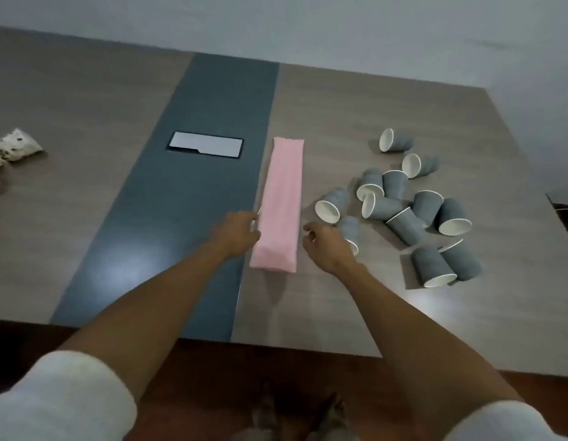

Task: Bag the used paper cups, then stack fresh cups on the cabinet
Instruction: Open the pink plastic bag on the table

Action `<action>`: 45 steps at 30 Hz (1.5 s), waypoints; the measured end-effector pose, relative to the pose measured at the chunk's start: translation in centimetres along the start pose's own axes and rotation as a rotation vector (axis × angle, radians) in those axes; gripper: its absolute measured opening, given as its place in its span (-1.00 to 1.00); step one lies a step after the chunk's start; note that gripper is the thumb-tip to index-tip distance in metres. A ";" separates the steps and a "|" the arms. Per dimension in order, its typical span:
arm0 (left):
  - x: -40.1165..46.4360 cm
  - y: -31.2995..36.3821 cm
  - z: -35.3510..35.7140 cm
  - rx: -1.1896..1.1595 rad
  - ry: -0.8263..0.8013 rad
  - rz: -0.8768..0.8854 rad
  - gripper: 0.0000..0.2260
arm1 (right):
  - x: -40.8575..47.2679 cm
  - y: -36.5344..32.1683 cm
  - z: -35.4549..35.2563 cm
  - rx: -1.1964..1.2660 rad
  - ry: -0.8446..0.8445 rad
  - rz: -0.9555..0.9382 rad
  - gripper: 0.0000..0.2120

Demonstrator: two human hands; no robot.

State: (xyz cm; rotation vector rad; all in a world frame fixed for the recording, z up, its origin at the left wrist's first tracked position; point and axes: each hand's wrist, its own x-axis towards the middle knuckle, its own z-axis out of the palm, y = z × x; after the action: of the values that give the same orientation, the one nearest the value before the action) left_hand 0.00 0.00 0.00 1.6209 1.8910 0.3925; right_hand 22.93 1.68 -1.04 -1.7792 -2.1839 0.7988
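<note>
A long, flat pink bag [281,205] lies on the table, pointing away from me. My left hand [236,232] is at its near left edge, fingers curled onto the edge and seeming to pinch it. My right hand [327,246] hovers just right of the bag with fingers loosely curled, holding nothing. A grey paper cup [349,229] lies right behind that hand. Several more grey cups with white insides [403,214] are scattered on the right of the table, most on their sides, a few upside down.
The wooden table [101,192] has a dark grey centre strip with a closed cable hatch [204,144]. Crumpled, stained paper items [13,146] lie at the far left edge. The table's near edge [308,345] is in front of me, with dark floor below.
</note>
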 end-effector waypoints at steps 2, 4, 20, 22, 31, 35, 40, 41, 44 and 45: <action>-0.2 -1.0 1.1 0.004 -0.033 -0.055 -0.66 | -0.5 0.4 1.6 -0.035 -0.039 0.023 -0.67; -0.8 -2.4 2.9 0.025 -0.120 -0.101 -0.50 | -1.3 1.2 3.8 -0.050 -0.122 0.059 -0.65; 0.1 -4.9 6.9 -0.247 0.098 -0.054 -0.62 | -0.3 2.9 9.1 0.290 0.176 0.196 -0.87; 0.6 -4.2 5.7 -0.262 0.142 -0.042 -0.67 | 0.7 2.4 7.7 0.424 0.232 0.258 -0.86; -0.3 1.2 -2.8 -0.106 0.196 -0.180 -0.59 | 3.5 -2.8 -3.6 0.993 0.400 0.311 -0.87; -0.7 6.7 -3.7 -0.434 0.104 -0.048 -0.44 | 3.5 -5.1 -5.5 0.976 0.288 0.231 -0.84; 0.4 8.9 -3.3 -0.481 0.307 -0.191 -0.80 | 1.9 -5.8 -6.8 0.877 0.317 0.065 -0.88; 0.2 9.2 -4.0 -0.577 0.347 -0.300 -0.75 | 1.8 -5.0 -6.9 0.773 0.283 0.016 -0.75; 0.5 8.3 -6.4 -0.982 0.393 -0.526 -0.74 | 1.5 -2.4 -7.0 0.259 0.172 -0.076 -0.39; 0.3 8.1 -7.4 -1.086 0.379 -0.559 -0.74 | 1.4 -1.5 -6.7 0.106 0.173 -0.081 -0.38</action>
State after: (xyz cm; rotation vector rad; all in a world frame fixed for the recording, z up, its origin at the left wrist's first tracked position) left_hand 1.76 3.19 10.31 0.3045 1.7460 1.2498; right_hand 24.58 4.72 5.11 -1.6336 -2.0484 0.7006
